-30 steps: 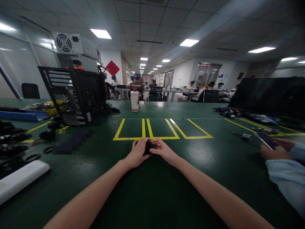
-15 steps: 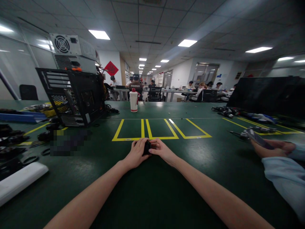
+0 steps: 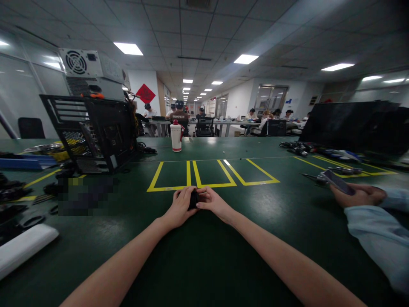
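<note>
Both my hands rest on the green table (image 3: 204, 260), meeting at a small black object (image 3: 193, 199) just in front of the yellow floor-tape boxes (image 3: 211, 175). My left hand (image 3: 179, 209) curls around the object's left side with fingers closed on it. My right hand (image 3: 212, 202) pinches it from the right. Most of the object is hidden between the fingers, so I cannot name it.
An open black computer case (image 3: 92, 132) with a power supply (image 3: 89, 70) on top stands at the left. A white bottle (image 3: 175, 135) stands behind the boxes. A co-worker's hand (image 3: 358, 196) holds a phone (image 3: 337, 182) at right. A white bar (image 3: 22, 249) lies at left.
My hands stay joined on the black object. The view has tilted slightly. The co-worker's hand with the phone has shifted left and lifted.
</note>
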`<action>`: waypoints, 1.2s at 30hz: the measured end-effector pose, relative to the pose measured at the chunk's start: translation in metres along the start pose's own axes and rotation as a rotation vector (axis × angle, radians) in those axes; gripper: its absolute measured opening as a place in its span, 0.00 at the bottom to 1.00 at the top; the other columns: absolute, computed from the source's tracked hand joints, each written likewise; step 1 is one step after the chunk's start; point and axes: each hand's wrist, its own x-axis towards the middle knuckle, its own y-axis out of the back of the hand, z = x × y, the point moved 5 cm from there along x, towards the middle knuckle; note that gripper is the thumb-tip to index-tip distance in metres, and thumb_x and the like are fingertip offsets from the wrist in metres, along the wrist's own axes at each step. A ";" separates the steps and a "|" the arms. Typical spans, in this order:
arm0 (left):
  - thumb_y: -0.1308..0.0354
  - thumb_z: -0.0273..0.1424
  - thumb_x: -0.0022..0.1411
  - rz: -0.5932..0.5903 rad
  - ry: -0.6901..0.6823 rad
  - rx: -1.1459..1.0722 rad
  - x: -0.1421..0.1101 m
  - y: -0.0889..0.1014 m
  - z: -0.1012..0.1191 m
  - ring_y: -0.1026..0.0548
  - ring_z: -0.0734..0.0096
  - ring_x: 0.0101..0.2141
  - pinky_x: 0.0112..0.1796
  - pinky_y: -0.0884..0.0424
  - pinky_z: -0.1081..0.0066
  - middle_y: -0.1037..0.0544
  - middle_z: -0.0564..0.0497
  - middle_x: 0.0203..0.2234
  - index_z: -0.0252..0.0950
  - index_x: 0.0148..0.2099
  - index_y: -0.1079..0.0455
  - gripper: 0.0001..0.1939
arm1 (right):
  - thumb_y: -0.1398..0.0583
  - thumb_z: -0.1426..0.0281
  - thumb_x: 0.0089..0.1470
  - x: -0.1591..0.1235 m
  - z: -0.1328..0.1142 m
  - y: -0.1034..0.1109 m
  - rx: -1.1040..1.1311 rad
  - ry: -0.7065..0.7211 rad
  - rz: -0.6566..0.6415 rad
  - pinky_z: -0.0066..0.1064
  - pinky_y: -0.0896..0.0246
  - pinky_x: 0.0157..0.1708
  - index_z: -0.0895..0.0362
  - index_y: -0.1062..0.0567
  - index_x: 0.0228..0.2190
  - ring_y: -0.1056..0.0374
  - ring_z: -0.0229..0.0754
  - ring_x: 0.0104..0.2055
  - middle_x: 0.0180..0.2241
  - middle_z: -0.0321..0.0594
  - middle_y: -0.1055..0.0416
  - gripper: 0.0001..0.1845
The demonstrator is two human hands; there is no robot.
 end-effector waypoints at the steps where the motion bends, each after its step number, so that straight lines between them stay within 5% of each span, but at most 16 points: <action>1: 0.46 0.29 0.51 0.002 -0.003 0.000 0.000 0.000 0.000 0.44 0.62 0.50 0.49 0.51 0.58 0.42 0.46 0.49 0.39 0.52 0.55 0.28 | 0.36 0.70 0.34 0.000 0.000 0.000 -0.007 -0.005 0.007 0.37 0.43 0.42 0.54 0.35 0.36 0.38 0.41 0.41 0.35 0.37 0.35 0.23; 7: 0.47 0.30 0.52 -0.001 -0.009 -0.006 0.000 0.002 0.002 0.44 0.61 0.50 0.49 0.51 0.57 0.42 0.46 0.49 0.40 0.53 0.55 0.28 | 0.40 0.63 0.41 0.006 0.005 0.002 -0.020 -0.020 0.100 0.36 0.42 0.41 0.55 0.34 0.35 0.37 0.39 0.39 0.35 0.38 0.34 0.17; 21: 0.47 0.29 0.52 -0.016 -0.014 -0.009 -0.001 0.004 0.003 0.44 0.60 0.50 0.49 0.50 0.56 0.42 0.45 0.49 0.40 0.53 0.56 0.28 | 0.39 0.76 0.35 0.001 0.001 0.000 -0.065 -0.006 0.030 0.37 0.43 0.42 0.54 0.36 0.37 0.38 0.41 0.42 0.38 0.37 0.36 0.22; 26: 0.47 0.30 0.52 -0.007 -0.007 -0.003 -0.001 0.003 0.003 0.43 0.61 0.50 0.49 0.51 0.57 0.42 0.46 0.49 0.40 0.53 0.56 0.28 | 0.41 0.67 0.41 0.003 -0.001 0.000 -0.077 0.006 0.093 0.36 0.42 0.40 0.55 0.35 0.33 0.38 0.40 0.40 0.37 0.37 0.35 0.13; 36: 0.47 0.31 0.53 -0.016 -0.006 0.006 -0.001 0.004 0.004 0.44 0.60 0.51 0.49 0.51 0.56 0.42 0.45 0.49 0.40 0.53 0.56 0.29 | 0.39 0.67 0.39 0.007 0.000 0.000 -0.053 -0.017 0.040 0.37 0.44 0.44 0.56 0.34 0.36 0.38 0.41 0.43 0.40 0.40 0.35 0.19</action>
